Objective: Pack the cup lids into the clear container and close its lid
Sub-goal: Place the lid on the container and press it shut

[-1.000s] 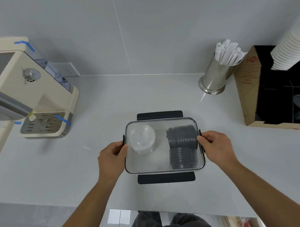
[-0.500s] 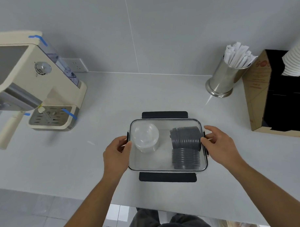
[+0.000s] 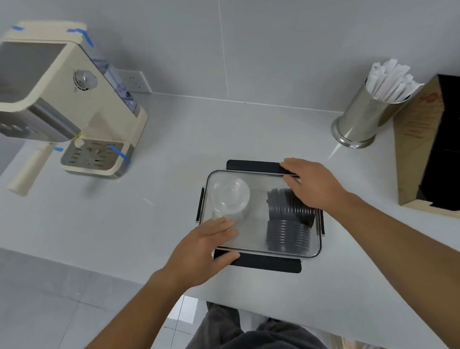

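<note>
Grey counter (image 3: 173,228): one clear container (image 3: 260,241), two hands (image 3: 200,249).

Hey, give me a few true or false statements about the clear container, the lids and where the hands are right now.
1. The grey cup lids lie inside the clear rectangular plastic container. True.
2. The right hand rests at the container's far right corner. True.
3. The left hand is on the beige coffee machine. False: it is at the container's near left corner.
4. The steel cup of paper-wrapped straws lies tipped over. False: it stands upright.
</note>
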Demonstrator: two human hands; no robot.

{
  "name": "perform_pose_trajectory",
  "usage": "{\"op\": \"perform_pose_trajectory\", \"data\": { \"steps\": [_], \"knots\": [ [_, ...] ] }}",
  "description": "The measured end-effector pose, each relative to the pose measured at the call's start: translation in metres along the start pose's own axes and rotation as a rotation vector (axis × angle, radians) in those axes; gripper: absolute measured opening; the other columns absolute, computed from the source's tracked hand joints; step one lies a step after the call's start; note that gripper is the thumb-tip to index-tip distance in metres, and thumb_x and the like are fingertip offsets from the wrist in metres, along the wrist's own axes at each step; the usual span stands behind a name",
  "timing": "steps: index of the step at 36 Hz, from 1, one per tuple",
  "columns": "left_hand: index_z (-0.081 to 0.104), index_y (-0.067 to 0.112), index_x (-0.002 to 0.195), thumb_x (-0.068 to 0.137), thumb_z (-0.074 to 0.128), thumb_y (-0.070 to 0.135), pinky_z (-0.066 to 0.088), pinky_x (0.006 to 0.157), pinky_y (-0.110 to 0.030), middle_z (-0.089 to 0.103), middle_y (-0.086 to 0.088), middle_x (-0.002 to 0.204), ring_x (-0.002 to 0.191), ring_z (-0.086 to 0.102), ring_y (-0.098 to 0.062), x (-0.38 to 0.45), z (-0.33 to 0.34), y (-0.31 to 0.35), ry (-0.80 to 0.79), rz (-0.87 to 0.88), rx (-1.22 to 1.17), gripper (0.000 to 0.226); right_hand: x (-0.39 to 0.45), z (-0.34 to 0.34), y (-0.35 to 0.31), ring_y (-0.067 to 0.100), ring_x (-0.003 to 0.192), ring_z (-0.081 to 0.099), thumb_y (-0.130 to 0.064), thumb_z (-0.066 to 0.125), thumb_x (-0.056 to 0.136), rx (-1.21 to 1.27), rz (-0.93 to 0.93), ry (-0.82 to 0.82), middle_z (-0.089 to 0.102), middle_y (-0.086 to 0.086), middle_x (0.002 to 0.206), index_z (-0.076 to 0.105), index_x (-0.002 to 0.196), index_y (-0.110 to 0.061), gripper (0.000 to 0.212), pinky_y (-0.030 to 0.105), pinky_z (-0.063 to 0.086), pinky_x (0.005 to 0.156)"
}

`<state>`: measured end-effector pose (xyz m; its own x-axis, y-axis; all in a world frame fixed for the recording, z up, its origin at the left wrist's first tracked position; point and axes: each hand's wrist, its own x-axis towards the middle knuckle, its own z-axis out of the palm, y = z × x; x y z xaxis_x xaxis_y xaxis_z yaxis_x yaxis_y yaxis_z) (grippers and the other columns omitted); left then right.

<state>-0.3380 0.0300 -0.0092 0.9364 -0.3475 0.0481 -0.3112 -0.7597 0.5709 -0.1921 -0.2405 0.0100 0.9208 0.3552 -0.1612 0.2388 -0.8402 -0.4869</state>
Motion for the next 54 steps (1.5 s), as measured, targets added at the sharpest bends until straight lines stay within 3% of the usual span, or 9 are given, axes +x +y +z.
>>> {"op": "perform_pose_trajectory", "data": {
  "steps": [4, 11, 21, 25, 30, 33, 39, 49, 54],
  "knots": [
    [0.070, 0.014, 0.122, 0.077, 0.080, 0.035, 0.030, 0.114, -0.039, 0.060, 0.000, 0.137, 0.134, 0.047, -0.017, -0.001, 0.003, -0.004, -0.032, 0.008, 0.003, 0.050, 0.008, 0.001, 0.000, 0.033, 0.104, 0.062, -0.021, 0.049, 0.099, -0.013, -0.001, -0.040, 0.069, 0.012, 0.114, 0.064, 0.122, -0.007, 0.030, 0.040, 0.047, 0.091],
    [0.072, 0.013, 0.119, 0.074, 0.083, 0.030, 0.037, 0.110, -0.046, 0.064, -0.003, 0.132, 0.128, 0.055, -0.023, 0.000, 0.008, -0.008, 0.012, 0.072, 0.060, 0.049, 0.017, -0.001, 0.003, 0.023, 0.125, 0.054, -0.029, 0.047, 0.100, 0.023, 0.050, -0.118, 0.061, 0.005, 0.135, 0.060, 0.132, -0.017, 0.037, 0.027, 0.035, 0.103],
    [0.073, 0.012, 0.116, 0.070, 0.086, 0.033, 0.040, 0.106, -0.049, 0.067, -0.007, 0.128, 0.122, 0.061, -0.028, -0.001, 0.016, -0.014, 0.077, 0.181, 0.204, 0.053, 0.022, -0.004, 0.008, 0.019, 0.115, 0.057, -0.030, 0.048, 0.099, 0.084, 0.062, -0.159, 0.063, 0.002, 0.131, 0.063, 0.128, -0.020, 0.034, 0.022, 0.036, 0.091],
    [0.075, 0.011, 0.113, 0.067, 0.089, 0.031, 0.043, 0.103, -0.051, 0.069, -0.008, 0.126, 0.119, 0.063, -0.029, 0.001, 0.016, -0.012, 0.103, 0.204, 0.233, 0.052, 0.024, -0.003, 0.009, 0.010, 0.098, 0.054, -0.030, 0.047, 0.099, 0.096, 0.050, -0.167, 0.066, 0.001, 0.126, 0.064, 0.127, -0.021, 0.034, 0.022, 0.036, 0.085],
    [0.076, 0.010, 0.111, 0.068, 0.088, 0.030, 0.043, 0.103, -0.050, 0.069, -0.008, 0.125, 0.118, 0.064, -0.028, 0.000, 0.017, -0.011, 0.124, 0.217, 0.271, 0.049, 0.025, -0.002, 0.011, 0.015, 0.108, 0.057, -0.031, 0.047, 0.099, 0.099, 0.060, -0.168, 0.065, 0.000, 0.128, 0.065, 0.126, -0.021, 0.034, 0.022, 0.036, 0.088],
    [0.076, 0.010, 0.111, 0.069, 0.088, 0.029, 0.046, 0.101, -0.051, 0.069, -0.009, 0.124, 0.117, 0.065, -0.028, 0.000, 0.021, -0.011, 0.145, 0.230, 0.290, 0.048, 0.026, -0.001, 0.011, 0.008, 0.098, 0.054, -0.031, 0.048, 0.099, 0.102, 0.053, -0.165, 0.066, -0.001, 0.126, 0.066, 0.125, -0.020, 0.033, 0.022, 0.036, 0.086],
    [0.076, 0.008, 0.110, 0.069, 0.088, 0.028, 0.051, 0.097, -0.051, 0.070, -0.011, 0.123, 0.116, 0.065, -0.029, -0.001, 0.024, -0.015, 0.184, 0.268, 0.312, 0.046, 0.028, -0.001, 0.013, 0.003, 0.081, 0.057, -0.032, 0.048, 0.098, 0.116, 0.075, -0.182, 0.068, -0.008, 0.102, 0.068, 0.121, -0.023, 0.032, 0.018, 0.038, 0.070],
    [0.073, 0.010, 0.115, 0.072, 0.086, 0.031, 0.050, 0.101, -0.047, 0.067, -0.008, 0.128, 0.120, 0.062, -0.026, -0.002, 0.018, -0.012, 0.127, 0.217, 0.237, 0.048, 0.017, 0.003, 0.014, 0.014, 0.115, 0.058, -0.035, 0.055, 0.095, 0.232, 0.148, -0.094, 0.067, -0.006, 0.124, 0.067, 0.121, -0.023, 0.031, 0.022, 0.038, 0.093],
    [0.067, 0.010, 0.124, 0.077, 0.077, 0.039, 0.044, 0.106, -0.033, 0.059, -0.004, 0.136, 0.126, 0.056, -0.019, -0.007, 0.002, -0.012, 0.202, -0.025, 0.016, 0.057, -0.012, 0.004, 0.025, 0.016, 0.123, 0.054, -0.036, 0.061, 0.091, 0.376, 0.309, 0.021, 0.061, -0.002, 0.133, 0.054, 0.136, -0.026, 0.046, 0.030, 0.035, 0.108]
  ]
}}
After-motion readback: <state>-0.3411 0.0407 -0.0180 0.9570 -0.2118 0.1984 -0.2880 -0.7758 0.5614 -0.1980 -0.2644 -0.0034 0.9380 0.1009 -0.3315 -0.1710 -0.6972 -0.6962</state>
